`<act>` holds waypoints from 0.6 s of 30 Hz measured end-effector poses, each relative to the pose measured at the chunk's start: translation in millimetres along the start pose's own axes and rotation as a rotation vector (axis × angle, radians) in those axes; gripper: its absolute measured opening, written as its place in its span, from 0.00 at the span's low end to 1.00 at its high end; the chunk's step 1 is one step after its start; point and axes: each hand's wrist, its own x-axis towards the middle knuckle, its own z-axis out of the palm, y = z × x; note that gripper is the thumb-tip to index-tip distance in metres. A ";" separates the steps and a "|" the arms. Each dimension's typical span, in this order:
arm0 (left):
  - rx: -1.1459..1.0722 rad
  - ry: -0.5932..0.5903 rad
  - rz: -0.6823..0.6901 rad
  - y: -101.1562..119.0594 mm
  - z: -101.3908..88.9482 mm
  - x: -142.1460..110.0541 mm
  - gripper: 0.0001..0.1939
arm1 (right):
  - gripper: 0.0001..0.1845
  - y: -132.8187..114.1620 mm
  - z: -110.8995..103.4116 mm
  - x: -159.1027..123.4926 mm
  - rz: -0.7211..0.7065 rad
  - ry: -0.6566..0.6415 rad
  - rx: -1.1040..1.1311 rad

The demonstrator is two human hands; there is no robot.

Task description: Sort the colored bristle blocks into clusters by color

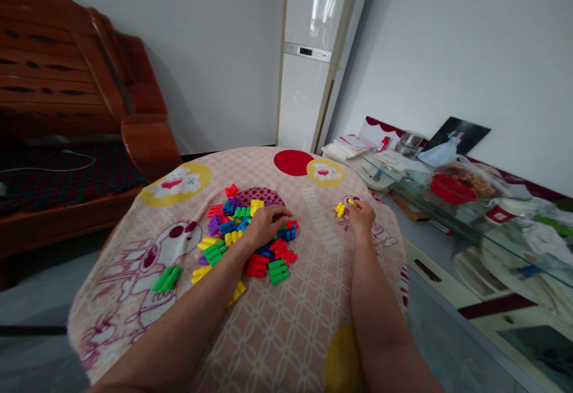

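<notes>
A round table under a patterned tablecloth (286, 327) carries a heap of coloured plastic interlocking blocks (228, 227), lying to the left of centre. The left hand (267, 224) rests over the heap's right side, fingers curled downward; whether they have hold of a block I cannot tell. The right hand (362, 215), well apart to the right, has its fingertips nearly together, apparently pinching 1 small yellow piece (353, 202). Just left of that grip, on the cloth, lies 1 yellow block (340, 209), far nearer the right hand than the left; its long axis seems slanted, though it is too small to be sure.
</notes>
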 end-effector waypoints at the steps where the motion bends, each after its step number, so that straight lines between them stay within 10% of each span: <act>1: -0.001 0.004 0.004 -1.2 0.7 0.1 0.12 | 0.21 0.3 0.3 0.5 0.014 0.015 0.071; 18: 0.013 -0.007 0.011 2.6 -0.4 -0.4 0.11 | 0.25 -16.6 -2.0 -6.2 0.042 -0.042 -0.051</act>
